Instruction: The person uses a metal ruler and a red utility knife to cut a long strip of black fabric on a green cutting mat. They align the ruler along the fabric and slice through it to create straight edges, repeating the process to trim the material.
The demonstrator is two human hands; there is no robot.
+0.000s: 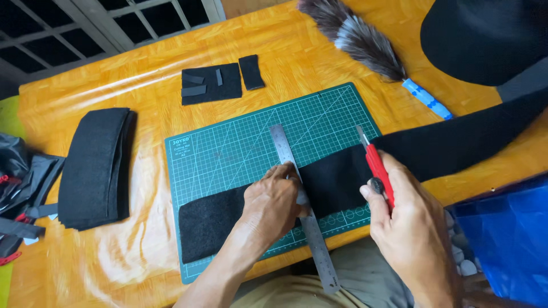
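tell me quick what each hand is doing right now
Left hand: open, pressing the steel ruler down across the black felt strip on the green cutting mat.
Right hand: closed around the red utility knife, blade out.

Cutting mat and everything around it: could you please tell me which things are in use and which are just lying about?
In use:
left hand
steel ruler
black felt strip
right hand
red utility knife
green cutting mat

Lying about:
stack of felt pieces
small felt offcuts
feather duster
blue bag
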